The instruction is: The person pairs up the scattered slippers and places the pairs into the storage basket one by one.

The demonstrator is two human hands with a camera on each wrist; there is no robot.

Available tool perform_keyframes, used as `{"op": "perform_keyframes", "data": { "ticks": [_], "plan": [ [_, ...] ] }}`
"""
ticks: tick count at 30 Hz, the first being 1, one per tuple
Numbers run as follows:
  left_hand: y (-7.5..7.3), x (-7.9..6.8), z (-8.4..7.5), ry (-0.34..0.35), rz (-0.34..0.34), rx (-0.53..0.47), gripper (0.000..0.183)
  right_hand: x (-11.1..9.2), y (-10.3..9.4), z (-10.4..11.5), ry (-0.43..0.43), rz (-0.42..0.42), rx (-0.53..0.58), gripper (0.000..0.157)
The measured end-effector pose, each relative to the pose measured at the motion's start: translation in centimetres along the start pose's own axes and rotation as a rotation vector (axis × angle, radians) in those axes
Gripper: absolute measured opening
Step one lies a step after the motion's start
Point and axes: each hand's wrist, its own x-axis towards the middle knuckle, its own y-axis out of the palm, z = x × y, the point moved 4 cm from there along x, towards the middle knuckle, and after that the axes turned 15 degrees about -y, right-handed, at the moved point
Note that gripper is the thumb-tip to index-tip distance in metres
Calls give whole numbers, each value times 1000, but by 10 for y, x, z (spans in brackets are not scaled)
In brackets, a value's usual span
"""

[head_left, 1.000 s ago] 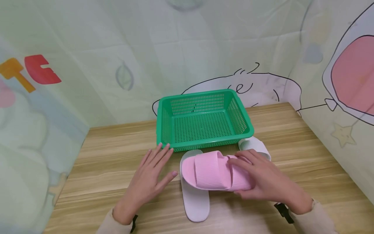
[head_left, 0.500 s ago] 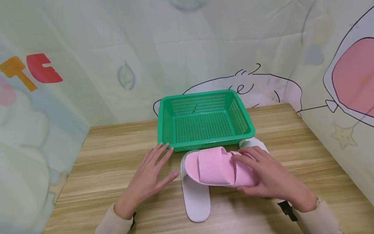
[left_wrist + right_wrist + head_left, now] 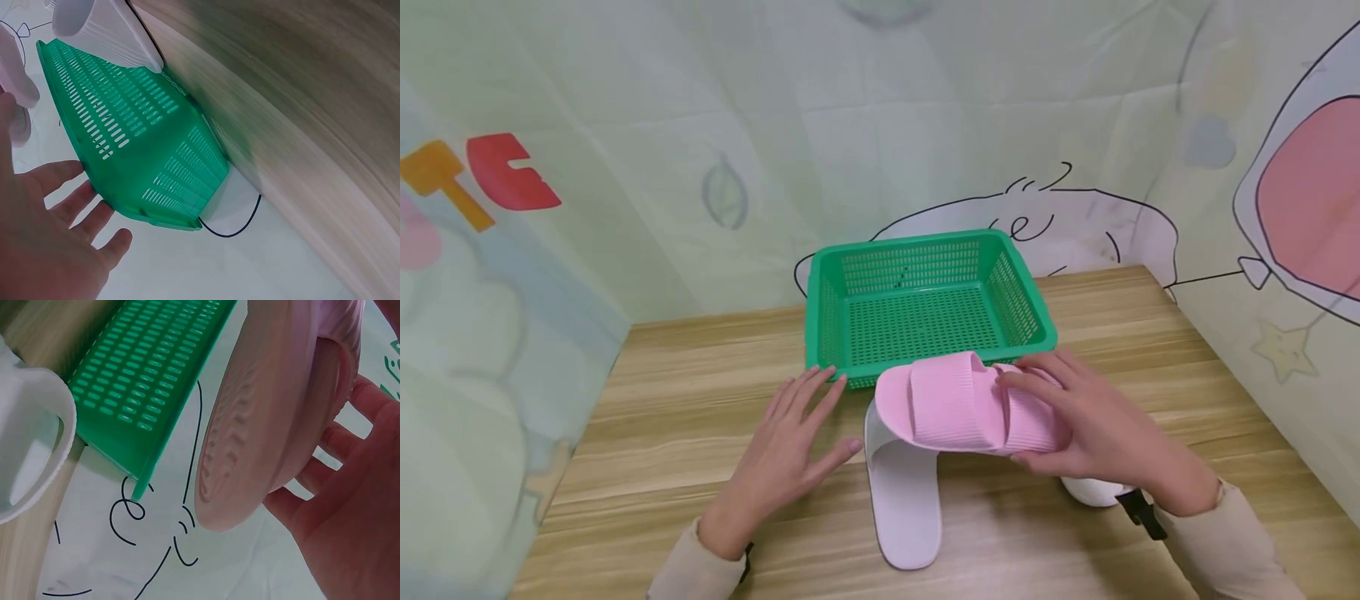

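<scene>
Higher and nearer the far side than half a second ago, the pink slipper (image 3: 947,404) now overlaps the near rim of the green basket (image 3: 917,242) in the head view, while the basket has stayed put. Underneath is a wood-grain table (image 3: 715,375), its streaks running mostly from side to side. Pale, lightly creased cloth (image 3: 775,150) rises behind it and at both sides, printed with red and orange letters (image 3: 512,172) at left, a pink balloon (image 3: 1315,196) and a star (image 3: 1283,348) at right. Held above the table, the pink slipper has its long axis crosswise, roughly in line with the basket's long sides, its rounded free end pointing left. The right hand (image 3: 1093,425) grips its other end, thumb below and fingers over the ribbed band. The left hand (image 3: 782,450) is spread, holding nothing, fingertips at the basket's near-left corner; contact is hard to tell. Partly below the pink slipper, a white slipper (image 3: 906,512) points front to back; another white one (image 3: 1092,492) shows under the right hand.
</scene>
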Motion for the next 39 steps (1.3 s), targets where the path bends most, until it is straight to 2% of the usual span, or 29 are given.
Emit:
{"op": "perform_keyframes", "data": {
  "ticks": [12, 25, 31, 39],
  "plan": [
    [1, 1, -1, 14, -19, -14, 88, 17, -8, -21, -26, -11, 23, 79],
    [-1, 1, -3, -8, -25, 1, 87, 40, -7, -44, -29, 12, 77, 76],
    [0, 1, -3, -22, 2, 16, 87, 54, -5, -53, -29, 22, 77, 66],
    [0, 1, -2, -37, 31, 30, 86, 72, 0, -65, 3, 60, 83, 65]
  ]
}}
